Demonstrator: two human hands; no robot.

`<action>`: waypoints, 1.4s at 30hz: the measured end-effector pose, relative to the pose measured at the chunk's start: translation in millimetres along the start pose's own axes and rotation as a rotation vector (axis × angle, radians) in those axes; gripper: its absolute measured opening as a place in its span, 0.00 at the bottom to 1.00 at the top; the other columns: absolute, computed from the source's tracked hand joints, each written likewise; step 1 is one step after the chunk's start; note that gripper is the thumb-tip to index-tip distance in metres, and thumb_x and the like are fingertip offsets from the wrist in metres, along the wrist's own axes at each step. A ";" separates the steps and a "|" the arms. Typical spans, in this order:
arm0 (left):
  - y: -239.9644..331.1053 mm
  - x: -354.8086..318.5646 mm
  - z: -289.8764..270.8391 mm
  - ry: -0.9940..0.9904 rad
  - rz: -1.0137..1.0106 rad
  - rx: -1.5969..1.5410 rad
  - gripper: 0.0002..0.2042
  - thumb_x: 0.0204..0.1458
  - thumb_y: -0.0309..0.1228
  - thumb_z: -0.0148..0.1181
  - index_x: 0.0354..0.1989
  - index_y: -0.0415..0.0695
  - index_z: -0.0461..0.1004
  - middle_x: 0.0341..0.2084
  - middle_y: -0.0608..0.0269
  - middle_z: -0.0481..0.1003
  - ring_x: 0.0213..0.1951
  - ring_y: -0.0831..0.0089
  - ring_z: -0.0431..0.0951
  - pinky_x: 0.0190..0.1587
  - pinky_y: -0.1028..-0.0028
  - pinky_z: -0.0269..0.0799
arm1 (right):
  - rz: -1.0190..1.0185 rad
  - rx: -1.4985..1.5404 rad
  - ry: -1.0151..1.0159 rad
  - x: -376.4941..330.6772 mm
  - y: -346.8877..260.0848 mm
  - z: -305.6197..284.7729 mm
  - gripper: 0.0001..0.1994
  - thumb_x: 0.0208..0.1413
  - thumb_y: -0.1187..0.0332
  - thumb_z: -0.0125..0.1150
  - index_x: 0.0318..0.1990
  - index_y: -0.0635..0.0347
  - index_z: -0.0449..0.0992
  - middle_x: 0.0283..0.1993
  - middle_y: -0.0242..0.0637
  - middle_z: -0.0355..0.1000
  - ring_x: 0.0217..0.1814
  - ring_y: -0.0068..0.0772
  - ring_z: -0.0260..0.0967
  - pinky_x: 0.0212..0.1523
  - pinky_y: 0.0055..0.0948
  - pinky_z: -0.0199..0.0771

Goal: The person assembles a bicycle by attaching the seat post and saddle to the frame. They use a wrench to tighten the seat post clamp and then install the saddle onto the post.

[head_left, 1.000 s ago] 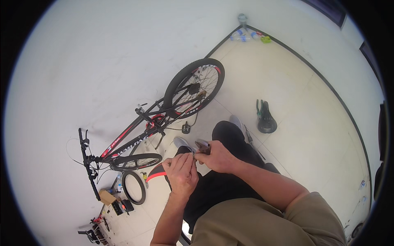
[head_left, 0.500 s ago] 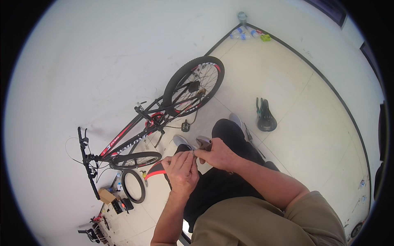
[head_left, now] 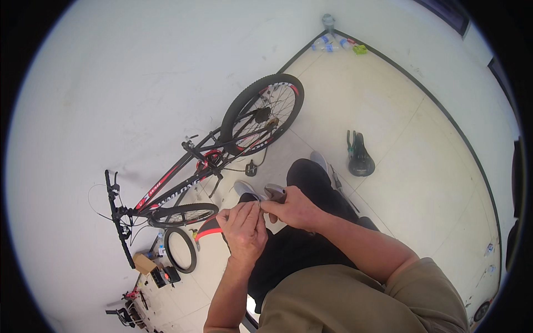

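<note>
My left hand (head_left: 244, 228) and my right hand (head_left: 293, 210) meet above my lap. The left fingers are bent and pressed together at a thin pale piece (head_left: 259, 204), too small to name. From the other side, my right thumb and fingers close on it. A grey-brown object (head_left: 274, 192) shows beyond the right fingers; its kind and whether it is held are unclear. Left of my feet a black and red bicycle (head_left: 183, 180) leans against the white wall with no saddle on it. A red and black mudguard (head_left: 209, 228) lies near my left hand.
A black saddle (head_left: 362, 158) lies on the tiled floor beside green-handled pliers (head_left: 351, 143). A long thin tool (head_left: 337, 180) is by my right leg. Lower left are a loose tyre (head_left: 180, 251) and a cardboard box (head_left: 145, 264). Plastic bottles (head_left: 326, 44) fill the far corner.
Both hands have shifted very slightly up and to the left, with fingertips still together. The grip looks the same, and the bicycle and floor items have not moved.
</note>
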State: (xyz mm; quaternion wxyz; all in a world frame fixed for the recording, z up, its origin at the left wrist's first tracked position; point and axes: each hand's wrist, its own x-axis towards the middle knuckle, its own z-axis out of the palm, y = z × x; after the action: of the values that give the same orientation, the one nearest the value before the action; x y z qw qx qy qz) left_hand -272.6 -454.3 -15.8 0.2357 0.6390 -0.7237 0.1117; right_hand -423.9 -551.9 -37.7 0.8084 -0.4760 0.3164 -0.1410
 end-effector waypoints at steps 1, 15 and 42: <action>0.4 0.5 0.6 0.001 0.004 -0.004 0.10 0.44 0.20 0.68 0.37 0.38 0.80 0.36 0.61 0.81 0.40 0.67 0.80 0.45 0.64 0.62 | -0.039 0.002 0.028 1.0 3.7 0.5 0.10 0.56 0.66 0.64 0.33 0.65 0.77 0.27 0.33 0.75 0.29 0.18 0.67 0.32 0.25 0.66; 2.2 0.4 0.7 -0.009 -0.005 -0.009 0.12 0.43 0.20 0.69 0.38 0.38 0.80 0.37 0.62 0.81 0.41 0.67 0.80 0.46 0.63 0.63 | -0.036 -0.001 0.061 -1.4 -1.4 0.8 0.13 0.57 0.65 0.60 0.26 0.66 0.76 0.24 0.32 0.74 0.28 0.19 0.68 0.32 0.26 0.68; 2.9 -0.3 -0.8 0.013 -0.007 0.004 0.11 0.43 0.19 0.69 0.37 0.38 0.80 0.36 0.61 0.81 0.41 0.67 0.80 0.45 0.63 0.63 | -0.038 0.029 0.018 -1.2 0.5 0.9 0.10 0.57 0.65 0.63 0.31 0.64 0.76 0.26 0.31 0.74 0.26 0.17 0.64 0.29 0.24 0.65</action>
State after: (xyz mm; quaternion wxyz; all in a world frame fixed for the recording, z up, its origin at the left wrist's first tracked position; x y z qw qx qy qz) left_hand -275.2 -453.3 -14.8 0.2396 0.6413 -0.7195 0.1166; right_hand -424.2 -550.4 -37.3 0.8094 -0.4689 0.3125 -0.1653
